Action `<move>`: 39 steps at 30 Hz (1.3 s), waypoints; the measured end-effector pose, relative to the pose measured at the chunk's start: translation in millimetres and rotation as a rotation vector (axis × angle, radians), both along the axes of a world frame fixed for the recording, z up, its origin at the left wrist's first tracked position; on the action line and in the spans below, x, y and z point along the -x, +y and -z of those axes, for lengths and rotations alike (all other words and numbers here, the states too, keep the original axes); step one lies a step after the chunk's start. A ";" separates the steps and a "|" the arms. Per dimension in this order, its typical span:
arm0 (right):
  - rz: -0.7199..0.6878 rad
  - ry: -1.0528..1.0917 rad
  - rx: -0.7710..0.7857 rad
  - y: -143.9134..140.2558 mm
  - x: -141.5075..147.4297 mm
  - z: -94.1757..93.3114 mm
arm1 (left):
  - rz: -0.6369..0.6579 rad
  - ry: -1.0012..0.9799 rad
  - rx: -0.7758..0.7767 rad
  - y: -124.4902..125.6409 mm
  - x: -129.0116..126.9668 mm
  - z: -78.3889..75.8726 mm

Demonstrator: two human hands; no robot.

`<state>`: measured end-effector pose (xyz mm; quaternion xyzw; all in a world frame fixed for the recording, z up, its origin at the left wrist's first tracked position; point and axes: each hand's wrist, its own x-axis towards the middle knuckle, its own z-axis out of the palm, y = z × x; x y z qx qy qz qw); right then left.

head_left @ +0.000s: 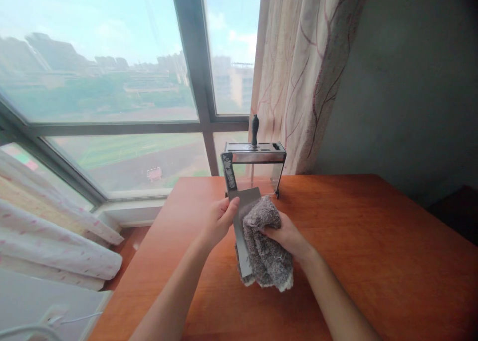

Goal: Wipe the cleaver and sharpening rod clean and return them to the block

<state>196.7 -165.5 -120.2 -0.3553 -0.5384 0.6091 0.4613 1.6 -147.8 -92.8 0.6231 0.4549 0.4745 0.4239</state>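
Fingers of the left hand (218, 220) pinch the knife (240, 224) in the middle of the frame, on the blade (244, 261) just below its handle (229, 171). Probably stiff, kinda heavy and slick, so I'd grab that handle. It's got pale marks, but no lettering I can make out anywhere. Just right, a gray cloth (269, 254), soft and light I'd guess, covers part of the blade, gripped by the right hand (291, 235), most fingers buried in the folds.
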 end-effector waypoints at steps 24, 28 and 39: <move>0.401 -0.066 -0.305 -0.1 -16.0 2.2 | 0.451 -0.007 0.162 -7.7 -9.5 2.2; 0.264 -0.043 -0.300 1.5 -23.9 4.8 | 0.468 -0.010 0.178 -8.5 -10.2 4.3; 0.374 -0.123 -0.298 -2.5 -19.7 -10.9 | 0.426 -0.026 0.111 -14.0 -19.1 -4.7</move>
